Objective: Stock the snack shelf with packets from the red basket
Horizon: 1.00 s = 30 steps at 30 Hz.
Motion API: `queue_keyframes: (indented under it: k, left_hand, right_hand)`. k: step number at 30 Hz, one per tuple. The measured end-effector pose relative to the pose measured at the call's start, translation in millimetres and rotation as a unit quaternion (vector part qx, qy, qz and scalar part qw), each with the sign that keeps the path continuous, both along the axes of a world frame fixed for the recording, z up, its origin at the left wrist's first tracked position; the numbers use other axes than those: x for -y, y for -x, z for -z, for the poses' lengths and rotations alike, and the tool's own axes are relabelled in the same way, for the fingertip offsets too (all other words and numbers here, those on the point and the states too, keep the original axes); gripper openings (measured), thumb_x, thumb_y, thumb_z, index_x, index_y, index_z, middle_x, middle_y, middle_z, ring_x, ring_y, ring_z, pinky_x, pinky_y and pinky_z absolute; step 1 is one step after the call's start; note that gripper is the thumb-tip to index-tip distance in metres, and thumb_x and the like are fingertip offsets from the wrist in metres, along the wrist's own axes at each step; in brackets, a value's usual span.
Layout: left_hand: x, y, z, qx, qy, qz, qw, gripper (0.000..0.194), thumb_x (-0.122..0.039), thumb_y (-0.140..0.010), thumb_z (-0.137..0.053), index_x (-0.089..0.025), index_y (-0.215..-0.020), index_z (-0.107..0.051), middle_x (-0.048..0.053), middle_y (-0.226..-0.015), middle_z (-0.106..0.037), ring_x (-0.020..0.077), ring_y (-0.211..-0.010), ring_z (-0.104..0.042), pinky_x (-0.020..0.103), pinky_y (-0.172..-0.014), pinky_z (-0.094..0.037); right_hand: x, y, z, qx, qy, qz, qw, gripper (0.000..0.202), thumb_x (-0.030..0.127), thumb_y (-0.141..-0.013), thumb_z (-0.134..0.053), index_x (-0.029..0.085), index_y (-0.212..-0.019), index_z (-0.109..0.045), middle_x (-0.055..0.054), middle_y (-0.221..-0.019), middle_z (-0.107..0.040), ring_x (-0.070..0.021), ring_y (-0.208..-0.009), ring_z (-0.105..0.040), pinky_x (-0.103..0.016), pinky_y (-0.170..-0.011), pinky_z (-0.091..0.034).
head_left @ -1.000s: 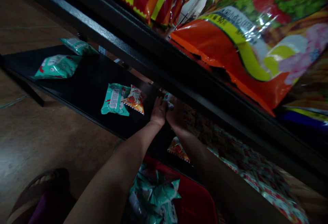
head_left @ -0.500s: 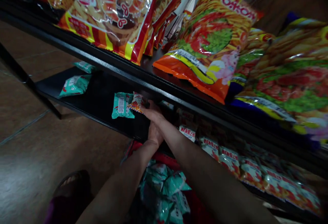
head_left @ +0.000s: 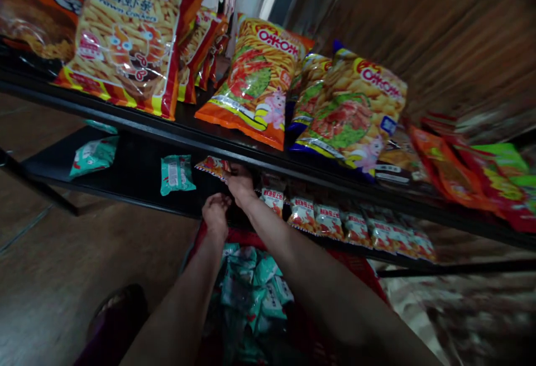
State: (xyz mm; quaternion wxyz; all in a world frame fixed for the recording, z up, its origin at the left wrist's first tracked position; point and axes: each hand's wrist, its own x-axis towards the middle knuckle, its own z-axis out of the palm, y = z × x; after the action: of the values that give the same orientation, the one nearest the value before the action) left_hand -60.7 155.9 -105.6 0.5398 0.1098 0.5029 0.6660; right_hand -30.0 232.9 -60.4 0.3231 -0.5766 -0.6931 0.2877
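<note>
Bare hands reached below the upper shelf's hard edge (head_left: 159,131).
The person's right hand (head_left: 239,183) touched a crinkled orange-and-white snack packet (head_left: 213,166) on the smooth black lower shelf (head_left: 138,181), its grip unclear; the left hand (head_left: 216,209), half-curled and seemingly empty, hung nearer the front, beside bare shelf right of a pillow-shaped teal packet (head_left: 177,175).

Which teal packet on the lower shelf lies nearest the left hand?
The rightmost teal packet, beside the small orange packet; the other two teal packets lie farther left.
</note>
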Motion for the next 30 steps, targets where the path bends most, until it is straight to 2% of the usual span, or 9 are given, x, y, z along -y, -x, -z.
queue_keyframes:
  k: [1,2,4,7,9,15,20,24,30]
  left_hand:
    - [4,5,-6.7,0.026,0.017,-0.02,0.999,0.025,-0.019,-0.087,-0.028,-0.016,-0.086,-0.054,0.009,-0.091,-0.062,0.0145,-0.091,-0.064,0.03,-0.086,-0.05]
    - [9,11,-14.1,0.119,0.038,-0.05,0.991,0.025,-0.025,-0.088,-0.03,-0.016,-0.085,-0.054,0.011,-0.091,-0.062,0.0156,-0.088,-0.065,0.031,-0.085,-0.051]
    - [18,20,-29.3,0.219,0.023,-0.033,0.975,0.029,-0.039,-0.088,-0.038,-0.016,-0.089,-0.055,0.012,-0.093,-0.063,0.0192,-0.088,-0.066,0.035,-0.082,-0.053]
    - [25,29,-47.3,0.197,0.005,0.048,0.979,0.039,-0.052,-0.085,-0.042,-0.018,-0.096,-0.058,0.01,-0.091,-0.065,0.0216,-0.085,-0.066,0.039,-0.079,-0.053]
    - [24,30,-52.4,0.16,0.007,0.094,0.983,0.046,-0.058,-0.084,-0.042,-0.017,-0.096,-0.061,0.01,-0.092,-0.066,0.0217,-0.084,-0.066,0.039,-0.078,-0.053]
    - [7,22,-44.4,0.032,0.017,0.201,0.979,0.018,-0.028,-0.08,-0.06,-0.016,-0.094,-0.063,0.006,-0.092,-0.069,0.0169,-0.081,-0.065,0.032,-0.073,-0.055]
    - [-1,13,-38.7,0.054,0.007,0.254,0.966,0.021,-0.026,-0.081,-0.057,-0.015,-0.098,-0.064,0.006,-0.089,-0.07,0.018,-0.078,-0.066,0.031,-0.07,-0.056]
    - [-3,8,-32.6,0.036,0.001,0.248,0.968,0.029,-0.028,-0.077,-0.066,-0.012,-0.101,-0.063,0.008,-0.09,-0.07,0.0169,-0.074,-0.067,0.028,-0.069,-0.056]
    - [-3,5,-30.6,0.009,0.011,0.221,0.975,0.022,-0.022,-0.078,-0.062,-0.012,-0.098,-0.063,0.007,-0.089,-0.071,0.0154,-0.074,-0.068,0.026,-0.066,-0.058]
  right_hand:
    - [8,-8,-7.1,-0.008,0.006,0.016,1.0,0.017,0.026,-0.08,-0.055,0.024,-0.095,-0.063,-0.002,-0.085,-0.069,-0.0153,-0.077,-0.065,-0.026,-0.068,-0.051]
    - [16,-16,-13.0,-0.01,0.01,0.023,1.0,0.018,0.025,-0.079,-0.055,0.024,-0.095,-0.062,-0.002,-0.085,-0.069,-0.0152,-0.078,-0.065,-0.026,-0.07,-0.05]
    - [34,-32,-20.9,-0.009,0.018,0.025,0.999,0.019,0.022,-0.078,-0.056,0.023,-0.096,-0.06,-0.001,-0.085,-0.068,-0.0146,-0.079,-0.064,-0.027,-0.073,-0.05]
    - [58,-53,-23.5,-0.005,0.032,0.014,0.999,0.018,0.017,-0.078,-0.054,0.023,-0.095,-0.058,0.0,-0.084,-0.067,-0.0138,-0.078,-0.063,-0.027,-0.076,-0.049]
    - [66,-64,-21.1,-0.002,0.034,0.016,0.999,0.018,0.014,-0.078,-0.053,0.023,-0.093,-0.057,0.001,-0.083,-0.066,-0.0135,-0.078,-0.063,-0.027,-0.076,-0.048]
    - [64,-97,-6.5,0.025,0.002,0.0,1.0,0.02,0.013,-0.078,-0.052,0.026,-0.093,-0.055,0.003,-0.082,-0.064,-0.0139,-0.077,-0.061,-0.027,-0.075,-0.047]
    - [65,-116,0.3,0.034,-0.038,-0.039,0.998,0.021,0.012,-0.079,-0.052,0.027,-0.094,-0.055,0.003,-0.087,-0.063,-0.0138,-0.081,-0.059,-0.027,-0.077,-0.046]
    - [72,-120,-3.4,0.07,-0.049,-0.08,0.993,0.02,0.012,-0.079,-0.053,0.024,-0.094,-0.055,0.001,-0.091,-0.063,-0.0153,-0.086,-0.059,-0.029,-0.08,-0.046]
    - [82,-127,-10.9,0.074,-0.031,-0.115,0.99,0.022,0.015,-0.081,-0.053,0.022,-0.102,-0.054,-0.003,-0.098,-0.065,-0.0158,-0.091,-0.06,-0.031,-0.084,-0.047]
